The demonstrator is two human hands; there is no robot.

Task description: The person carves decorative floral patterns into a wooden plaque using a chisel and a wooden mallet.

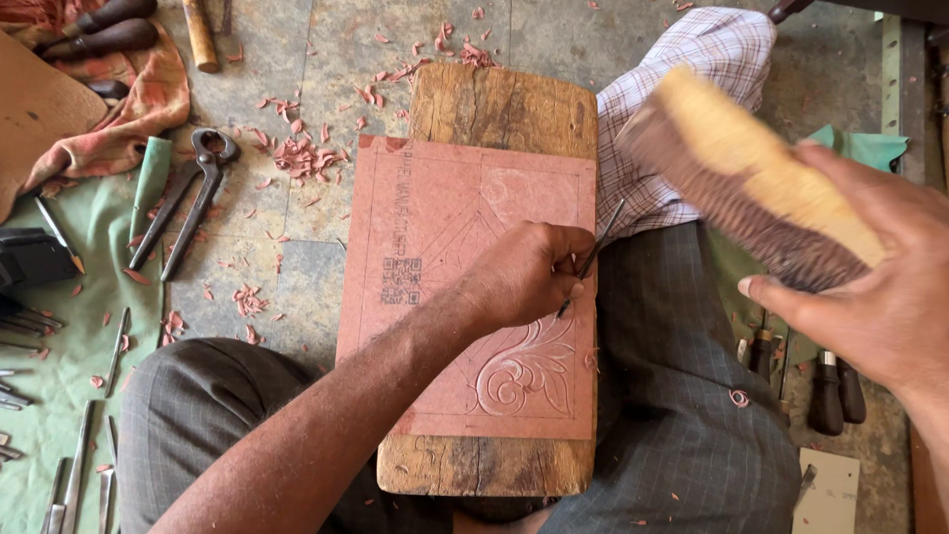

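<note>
A thick, weathered wooden board (499,109) is laid across the lap of a seated person, and a reddish-pink carving slab (445,227) is rested on top of it. A scrolling leaf-and-flower relief (524,371) has been cut into the slab's lower right part, inside scribed border lines. Pink shavings (301,156) are scattered over the stone floor to the left, beside a pair of iron pincers (193,198) and, further left, a green cloth (59,396) on which slim metal tools are laid out.

A wooden-backed brush (751,183) with dark bristles is gripped by the right hand (870,287); the fingers are closed around its back and it is held raised above the right knee, clear of the slab, blurred with motion. A thin metal graver (593,257) is pinched by the left hand (524,272), fingers curled shut around it, its tip resting on the slab just above the carved scroll.

A slip is judged the chief risk: with the slab apparently unclamped on the board, it could be shifted by a hard sweep of the brush, and the finished relief could be scratched by the graver's point. Fine raised edges could also be chipped by the brush's wooden back.
</note>
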